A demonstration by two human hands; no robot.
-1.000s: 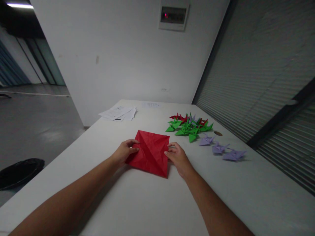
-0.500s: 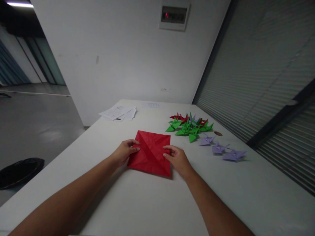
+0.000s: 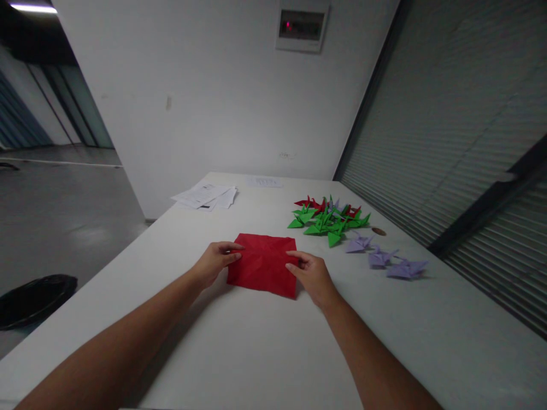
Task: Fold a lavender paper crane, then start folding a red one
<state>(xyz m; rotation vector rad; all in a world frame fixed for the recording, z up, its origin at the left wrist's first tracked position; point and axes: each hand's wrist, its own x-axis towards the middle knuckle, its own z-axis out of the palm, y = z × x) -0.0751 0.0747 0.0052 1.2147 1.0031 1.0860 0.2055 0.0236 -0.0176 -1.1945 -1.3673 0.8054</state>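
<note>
A creased red square of paper [image 3: 262,264] lies flat on the white table [image 3: 239,341] in front of me. My left hand [image 3: 213,263] pinches its left edge, thumb on top near the far corner. On the opposite side my right hand [image 3: 311,275] grips the right edge with curled fingers. Both hands rest on the tabletop.
A heap of folded green and red paper cranes [image 3: 328,219] sits beyond the sheet to the right, with three lilac cranes [image 3: 382,258] nearer the blinds. White printed sheets [image 3: 205,195] lie at the far left of the table. A black bin [image 3: 34,299] stands on the floor, left.
The red sheet has turned from a diamond pose to lie nearly square to me, and both hands shifted with it along its side edges.
</note>
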